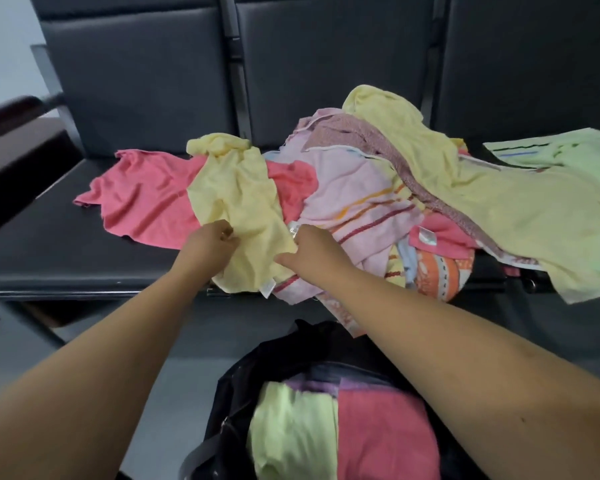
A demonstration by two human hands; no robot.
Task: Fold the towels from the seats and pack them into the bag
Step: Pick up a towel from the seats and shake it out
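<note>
Head view is looking down on a dark padded seat surface (66, 258), which is running under and out to both sides of the small yellow towel (239, 202). Right of that towel a loose heap of towels (357, 188) is spilling across the cushions, with a large yellow towel (499, 209) draping over its top and a pale green towel (561, 150) lying farther right still. Under the small yellow towel and sticking out to its left, a coral towel (146, 199) is lying spread and crumpled. Nearer the camera than the small yellow towel, a black bag (236, 403) is standing open and holding a folded light green towel (291, 427) beside a folded coral towel (381, 434). The left hand (208, 240) is pinching the small yellow towel's left edge, its grip clamped on the cloth; the right hand (312, 251) is pinching the right edge close to a white label (293, 232), its grip likewise clamped on it.
</note>
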